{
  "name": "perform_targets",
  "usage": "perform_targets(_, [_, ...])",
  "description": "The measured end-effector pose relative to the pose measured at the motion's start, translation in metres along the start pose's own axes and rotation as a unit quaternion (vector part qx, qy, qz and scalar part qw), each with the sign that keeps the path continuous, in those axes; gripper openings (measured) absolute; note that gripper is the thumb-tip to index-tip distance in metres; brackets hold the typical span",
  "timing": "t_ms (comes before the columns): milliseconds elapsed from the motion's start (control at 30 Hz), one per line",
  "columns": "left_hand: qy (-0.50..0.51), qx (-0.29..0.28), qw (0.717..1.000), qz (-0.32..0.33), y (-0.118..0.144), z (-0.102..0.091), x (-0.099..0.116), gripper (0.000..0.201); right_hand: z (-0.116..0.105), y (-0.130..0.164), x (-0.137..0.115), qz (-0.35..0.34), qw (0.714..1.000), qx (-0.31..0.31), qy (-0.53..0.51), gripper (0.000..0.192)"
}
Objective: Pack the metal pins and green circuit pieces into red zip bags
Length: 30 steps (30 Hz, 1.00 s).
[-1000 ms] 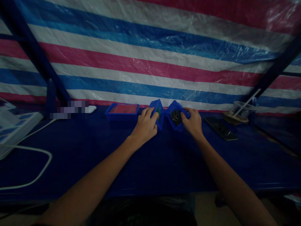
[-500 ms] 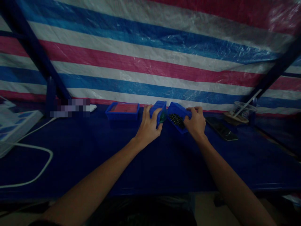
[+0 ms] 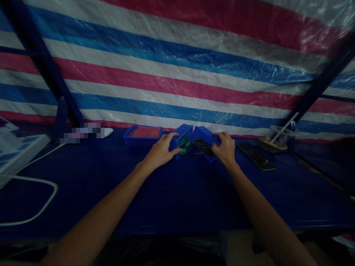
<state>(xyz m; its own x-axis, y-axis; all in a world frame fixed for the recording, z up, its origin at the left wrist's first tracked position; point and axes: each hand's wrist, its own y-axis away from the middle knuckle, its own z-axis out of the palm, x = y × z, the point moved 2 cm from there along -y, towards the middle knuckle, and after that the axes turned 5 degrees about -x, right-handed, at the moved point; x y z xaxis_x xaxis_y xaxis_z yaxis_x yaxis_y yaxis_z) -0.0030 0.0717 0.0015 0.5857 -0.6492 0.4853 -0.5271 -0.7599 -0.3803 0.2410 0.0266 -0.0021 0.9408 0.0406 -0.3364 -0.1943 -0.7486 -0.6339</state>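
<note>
My left hand [image 3: 162,150] is closed on the side of a blue plastic bin [image 3: 185,130], which holds green pieces [image 3: 184,144] too small to make out. That bin leans with its opening toward the right. Close beside it, my right hand [image 3: 225,149] grips the right wall of a second blue bin [image 3: 204,133]. Dark, thin metal pieces that look like screws [image 3: 203,147] lie in this one. Both bins are tilted toward each other above the blue table.
Left of the bins is a blue tray [image 3: 130,141] with a flat red item [image 3: 145,132]. A phone [image 3: 256,157] and a clear cup lying on its side [image 3: 281,135] are at the right. A white cable [image 3: 52,190] loops at the left. Striped sheeting [image 3: 177,85] hangs behind.
The left bin has turned, so its green pieces show more. My left hand has shifted left along with it. The right bin has moved slightly left and tipped more.
</note>
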Motion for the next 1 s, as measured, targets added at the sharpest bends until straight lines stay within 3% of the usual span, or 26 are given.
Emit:
perform_targets(133, [-0.007, 0.034, 0.998, 0.057, -0.002, -0.005, -0.003, 0.046, -0.002, -0.002, 0.009, -0.018, 0.999, -0.009, -0.026, 0.041])
perform_targets(333, [-0.017, 0.061, 0.995, 0.078, 0.0, -0.019, 0.004, 0.044, -0.004, -0.003, 0.017, -0.039, 0.999, -0.001, -0.036, 0.049])
perform_targets(633, [0.038, 0.168, 0.982, 0.072, 0.012, -0.025, 0.004, 0.065, -0.006, 0.002, 0.012, -0.141, 0.99, -0.008, -0.004, 0.053])
perform_targets(867, [-0.037, 0.147, 0.979, 0.135, 0.016, -0.021, 0.011, 0.056, -0.004, 0.008, 0.02, -0.199, 0.98, -0.014, -0.009, 0.058])
perform_targets(1000, [-0.043, 0.153, 0.978, 0.131, 0.013, -0.02, 0.01, 0.052, -0.001, 0.007, 0.019, -0.21, 0.977, -0.02, -0.02, 0.059])
